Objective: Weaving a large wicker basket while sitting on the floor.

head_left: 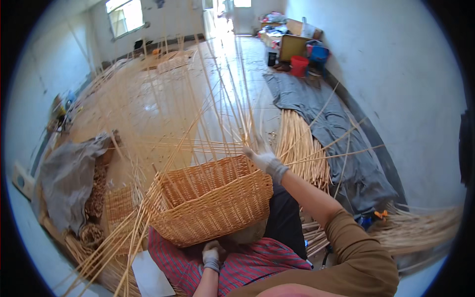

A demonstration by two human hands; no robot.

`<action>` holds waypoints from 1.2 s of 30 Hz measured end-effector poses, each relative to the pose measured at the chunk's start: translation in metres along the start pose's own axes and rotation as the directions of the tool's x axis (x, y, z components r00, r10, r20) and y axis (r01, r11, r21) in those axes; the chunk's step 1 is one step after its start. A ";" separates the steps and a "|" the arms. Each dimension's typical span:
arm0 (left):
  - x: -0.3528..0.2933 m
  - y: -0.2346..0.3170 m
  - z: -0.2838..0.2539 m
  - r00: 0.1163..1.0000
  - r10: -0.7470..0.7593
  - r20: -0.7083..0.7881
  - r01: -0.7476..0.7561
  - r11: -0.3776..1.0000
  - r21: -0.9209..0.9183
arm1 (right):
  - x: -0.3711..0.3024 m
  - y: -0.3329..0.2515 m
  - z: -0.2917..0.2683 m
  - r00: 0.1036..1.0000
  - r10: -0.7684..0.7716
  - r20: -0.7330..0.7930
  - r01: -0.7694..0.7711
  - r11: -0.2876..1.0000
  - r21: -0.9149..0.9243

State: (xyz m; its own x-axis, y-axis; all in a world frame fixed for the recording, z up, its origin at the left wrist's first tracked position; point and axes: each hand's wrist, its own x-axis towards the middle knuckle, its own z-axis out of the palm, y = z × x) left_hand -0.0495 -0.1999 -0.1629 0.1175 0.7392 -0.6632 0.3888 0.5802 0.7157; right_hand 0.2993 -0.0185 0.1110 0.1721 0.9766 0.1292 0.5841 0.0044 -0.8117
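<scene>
A half-woven wicker basket rests tilted across my lap, with long upright rods rising from its far side and more loose rods fanning out at its left corner. My right hand, in a pale glove, is at the basket's far right corner, closed about wicker rods there; its fingertips are somewhat blurred. Below the basket's near wall, my gloved left hand lies against a red and blue striped cloth with its fingers curled. Whatever it may hold is hidden.
A bundle of peeled rods lies on the right beside a grey cloth. Blurred rods are farther right. Another grey cloth covers material at left. Red and blue buckets stand by the far right wall.
</scene>
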 end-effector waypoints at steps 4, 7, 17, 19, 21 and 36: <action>0.010 0.050 -0.021 0.761 0.080 -0.644 -0.331 0.901 -0.279 | -0.027 -0.153 -0.068 0.419 -0.716 -0.559 0.489 0.697 -0.525; 0.017 0.101 -0.072 0.243 0.379 -0.893 -0.359 0.890 0.280 | -0.054 -0.215 -0.132 -0.299 -0.823 -0.483 0.674 0.176 -0.718; 0.076 0.001 -0.188 0.672 0.438 -0.597 -0.647 0.739 -0.186 | -0.086 0.072 0.076 0.807 0.392 -0.442 -0.363 0.919 0.152; 0.065 -0.005 -0.187 0.736 0.295 -0.610 -0.593 0.715 -0.369 | -0.125 0.098 0.091 0.904 0.086 -0.418 0.006 0.977 0.213; 0.069 -0.015 -0.200 0.660 0.306 -0.686 -0.642 0.704 -0.303 | -0.121 0.100 0.108 0.832 0.123 -0.541 -0.053 0.988 0.142; 0.001 0.032 -0.153 0.592 0.283 -0.755 -0.513 0.854 -0.083 | -0.119 0.156 0.086 0.872 0.394 -0.291 -0.323 0.909 0.263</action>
State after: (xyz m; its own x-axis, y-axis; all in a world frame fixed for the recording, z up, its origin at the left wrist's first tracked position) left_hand -0.1768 -0.1285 -0.1067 -0.5101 0.8598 -0.0250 0.1963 0.1447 0.9698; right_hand 0.3019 -0.1158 -0.0802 0.6104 0.7910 -0.0412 0.2668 -0.2543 -0.9296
